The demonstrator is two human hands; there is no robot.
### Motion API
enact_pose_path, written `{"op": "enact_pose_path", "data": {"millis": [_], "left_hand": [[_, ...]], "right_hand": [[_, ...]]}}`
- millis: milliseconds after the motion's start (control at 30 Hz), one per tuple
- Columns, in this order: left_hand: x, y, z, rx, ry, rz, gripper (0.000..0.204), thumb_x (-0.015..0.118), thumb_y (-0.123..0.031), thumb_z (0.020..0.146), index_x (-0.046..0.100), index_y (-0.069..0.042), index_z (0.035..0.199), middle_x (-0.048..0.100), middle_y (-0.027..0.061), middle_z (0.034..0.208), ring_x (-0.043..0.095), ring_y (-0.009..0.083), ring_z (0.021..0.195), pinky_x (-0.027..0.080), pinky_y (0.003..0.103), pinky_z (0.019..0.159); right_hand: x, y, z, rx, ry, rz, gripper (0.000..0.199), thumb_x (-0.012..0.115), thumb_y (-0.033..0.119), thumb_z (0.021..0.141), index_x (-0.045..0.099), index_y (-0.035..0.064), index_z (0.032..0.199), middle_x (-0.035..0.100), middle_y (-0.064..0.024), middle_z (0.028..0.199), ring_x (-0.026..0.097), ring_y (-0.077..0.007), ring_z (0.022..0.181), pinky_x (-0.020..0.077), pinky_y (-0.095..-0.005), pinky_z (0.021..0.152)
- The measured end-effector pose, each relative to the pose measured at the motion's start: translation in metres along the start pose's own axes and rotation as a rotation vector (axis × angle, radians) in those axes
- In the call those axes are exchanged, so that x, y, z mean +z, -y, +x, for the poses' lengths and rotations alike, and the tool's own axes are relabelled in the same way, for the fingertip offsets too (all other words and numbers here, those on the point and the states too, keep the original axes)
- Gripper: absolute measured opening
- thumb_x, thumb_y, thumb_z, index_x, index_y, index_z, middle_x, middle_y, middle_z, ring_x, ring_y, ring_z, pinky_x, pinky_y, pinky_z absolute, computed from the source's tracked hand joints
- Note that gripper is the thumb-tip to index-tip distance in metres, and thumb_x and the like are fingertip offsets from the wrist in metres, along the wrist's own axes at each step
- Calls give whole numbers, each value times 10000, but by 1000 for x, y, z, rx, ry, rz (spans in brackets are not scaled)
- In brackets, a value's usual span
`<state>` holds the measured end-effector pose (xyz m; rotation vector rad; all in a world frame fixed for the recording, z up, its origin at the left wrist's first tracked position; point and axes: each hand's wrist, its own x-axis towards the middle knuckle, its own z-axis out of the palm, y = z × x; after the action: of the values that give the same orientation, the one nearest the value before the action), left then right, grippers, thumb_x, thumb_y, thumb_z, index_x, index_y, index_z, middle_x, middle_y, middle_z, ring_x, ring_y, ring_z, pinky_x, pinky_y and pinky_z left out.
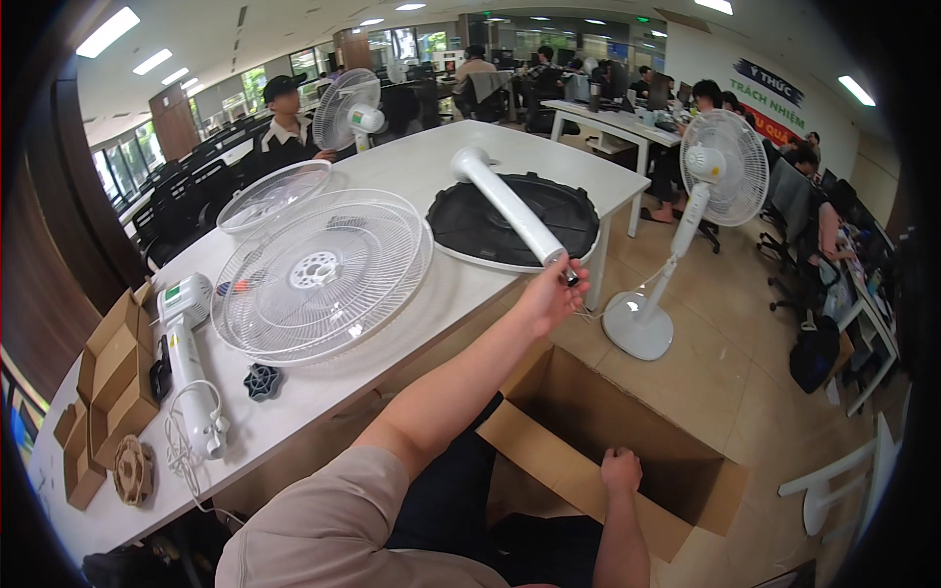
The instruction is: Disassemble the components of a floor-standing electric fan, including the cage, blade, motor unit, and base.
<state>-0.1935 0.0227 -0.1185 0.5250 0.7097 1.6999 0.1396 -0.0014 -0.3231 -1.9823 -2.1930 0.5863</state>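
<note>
My left hand is closed around the near end of a white fan pole, which has a dark tip. The pole slants away over a round fan base on the table, its black underside up and its rim white. Whether the pole touches the base I cannot tell. Lower right, my right hand is curled over the edge of an open cardboard box on the floor. A large white fan grille lies left of the base, with a clear fan blade behind it.
On the white table at left are a fan motor unit with cord, a dark knob, a brown ring and a cardboard insert. An assembled standing fan is beyond the box. A person sits across the table.
</note>
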Motion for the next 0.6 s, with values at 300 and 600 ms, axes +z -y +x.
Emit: {"op": "enact_pose_path", "data": {"millis": [300,600], "left_hand": [[6,5,6,83,-135,-29,258,564,-471,1083,570,-215,1053,581,-52,896,522,118,795,426,315,740],[-2,-10,-2,-40,-66,59,333,580,-541,1057,604,-219,1136,643,-40,990,559,120,842,450,303,762]], "right_hand": [[0,5,-3,19,1,10,362,577,332,968,777,35,1015,758,-210,1072,719,-404,1051,569,-503,929],[7,1,1,-5,-25,-19,390,568,347,978,780,20,982,756,-229,1040,722,-418,1028,565,-516,928]]}}
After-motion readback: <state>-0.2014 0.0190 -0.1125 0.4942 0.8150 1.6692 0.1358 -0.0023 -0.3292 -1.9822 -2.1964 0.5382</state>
